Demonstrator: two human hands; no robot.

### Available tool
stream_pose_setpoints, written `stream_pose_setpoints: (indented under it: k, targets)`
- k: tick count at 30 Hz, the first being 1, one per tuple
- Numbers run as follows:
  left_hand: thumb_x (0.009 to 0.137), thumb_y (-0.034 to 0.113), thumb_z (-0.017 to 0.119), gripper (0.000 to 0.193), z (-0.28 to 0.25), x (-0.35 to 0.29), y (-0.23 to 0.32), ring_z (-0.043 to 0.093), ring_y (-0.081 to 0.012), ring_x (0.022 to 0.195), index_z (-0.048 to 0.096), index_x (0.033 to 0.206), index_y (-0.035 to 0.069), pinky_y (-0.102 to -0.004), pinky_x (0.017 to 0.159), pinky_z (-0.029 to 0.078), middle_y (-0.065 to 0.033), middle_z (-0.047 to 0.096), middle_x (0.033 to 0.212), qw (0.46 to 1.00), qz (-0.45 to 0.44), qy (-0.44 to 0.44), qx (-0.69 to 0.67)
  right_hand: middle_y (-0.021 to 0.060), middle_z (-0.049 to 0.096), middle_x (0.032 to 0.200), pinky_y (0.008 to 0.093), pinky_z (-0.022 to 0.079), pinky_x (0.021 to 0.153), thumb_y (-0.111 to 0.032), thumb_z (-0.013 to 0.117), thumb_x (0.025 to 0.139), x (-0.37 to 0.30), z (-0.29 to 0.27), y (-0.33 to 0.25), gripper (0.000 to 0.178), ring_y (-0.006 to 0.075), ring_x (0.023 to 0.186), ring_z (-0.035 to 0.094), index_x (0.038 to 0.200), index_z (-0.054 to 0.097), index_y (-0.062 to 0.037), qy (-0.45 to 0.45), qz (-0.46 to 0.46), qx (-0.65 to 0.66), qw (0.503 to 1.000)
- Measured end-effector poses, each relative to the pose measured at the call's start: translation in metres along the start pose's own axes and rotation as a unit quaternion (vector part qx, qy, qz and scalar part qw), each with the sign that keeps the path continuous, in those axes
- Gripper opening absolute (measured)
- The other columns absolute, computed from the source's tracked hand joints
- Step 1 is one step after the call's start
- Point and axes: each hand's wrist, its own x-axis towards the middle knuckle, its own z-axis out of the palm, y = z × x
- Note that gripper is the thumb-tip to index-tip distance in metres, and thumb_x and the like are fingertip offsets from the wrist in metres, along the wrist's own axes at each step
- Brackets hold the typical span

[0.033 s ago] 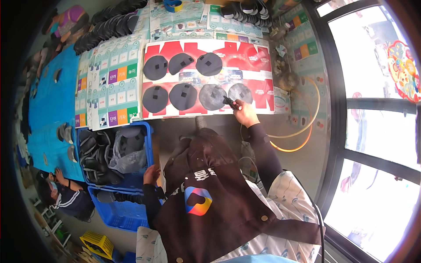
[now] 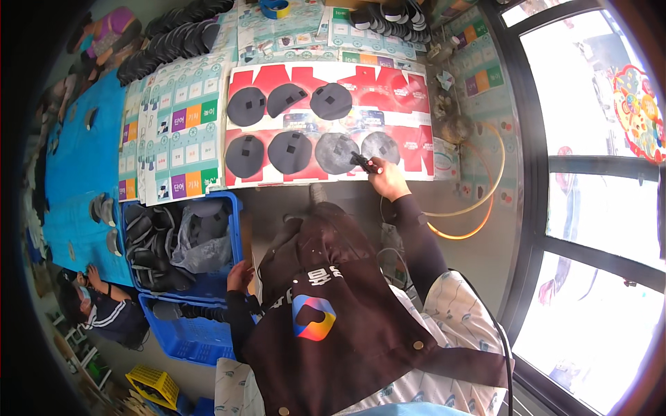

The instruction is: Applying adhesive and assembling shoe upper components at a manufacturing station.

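My right hand grips a small black spray gun with reddish parts, its front end over the near edge of a red and white printed board. Closest to the tool are two round dark fabric pieces with pale, wet-looking surfaces, the left one and the right one. Several matte dark grey pieces lie in two rows on the same board, each bearing a small black square. My left hand hangs low beside a blue crate, its fingers loosely bent and apart, holding nothing visible.
Dark curved pieces and a clear plastic bag fill the crate; another blue crate stands nearer. Yellowish hoses loop at right beside the window frame. Dark pieces are stacked far left. Another person works at a blue-covered table.
My right hand and the spray gun have shifted very slightly. Everything else looks the same.
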Motion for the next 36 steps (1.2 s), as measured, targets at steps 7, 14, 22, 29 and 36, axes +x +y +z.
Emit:
stream_pose_setpoints:
  k: [7,14,22,29,36]
  targets:
    - [0.099,0.027,0.064,0.032,0.005,-0.005,-0.012,0.071,-0.0255,0.097,0.063,0.126,0.01,-0.0357,0.079,0.054,-0.0095,0.073,0.11,0.999,-0.033,0.022,0.028,0.0288,0.069,0.091,0.0566,0.052,0.081,-0.016,0.053,0.09,0.013,0.0,0.023,0.024,0.0482,0.092,0.066,0.105,0.07,-0.0066,0.04,-0.045,-0.095,0.994]
    - [0.099,0.027,0.064,0.034,0.008,-0.004,0.0,0.071,-0.0261,0.101,0.063,0.129,0.01,-0.0357,0.08,0.054,-0.0098,0.073,0.112,0.998,-0.038,0.016,0.05,0.0291,0.067,0.086,0.0559,0.052,0.075,-0.017,0.059,0.087,-0.007,0.004,0.042,0.018,0.0496,0.088,0.065,0.097,0.067,-0.0039,0.019,-0.048,-0.083,0.995]
    - [0.099,0.028,0.064,0.034,0.019,-0.012,0.005,0.071,-0.0262,0.099,0.063,0.127,0.008,-0.0352,0.08,0.054,-0.0101,0.072,0.112,0.999,-0.006,0.031,0.028,0.0186,0.068,0.077,0.0394,0.052,0.067,-0.015,0.077,0.074,0.028,0.04,0.019,0.035,0.0288,0.067,0.066,0.105,0.07,0.002,-0.062,-0.117,0.109,0.985]
    - [0.099,0.029,0.064,0.035,0.048,-0.048,0.002,0.071,-0.0254,0.102,0.064,0.128,0.01,-0.0354,0.084,0.053,-0.0095,0.072,0.113,0.994,0.058,0.096,0.013,0.0294,0.07,0.094,0.0477,0.053,0.08,-0.016,0.063,0.082,0.051,0.071,-0.081,0.039,0.0472,0.089,0.068,0.116,0.066,0.0019,-0.08,-0.168,0.013,0.982]
    - [0.099,0.03,0.064,0.035,0.044,-0.083,-0.048,0.071,-0.0251,0.1,0.064,0.126,0.009,-0.0357,0.084,0.054,-0.0104,0.072,0.112,0.98,0.048,0.177,-0.073,0.0299,0.069,0.094,0.0526,0.051,0.083,-0.018,0.063,0.082,0.07,0.086,-0.109,0.032,0.0484,0.094,0.066,0.11,0.069,-0.003,-0.143,-0.19,-0.009,0.971]
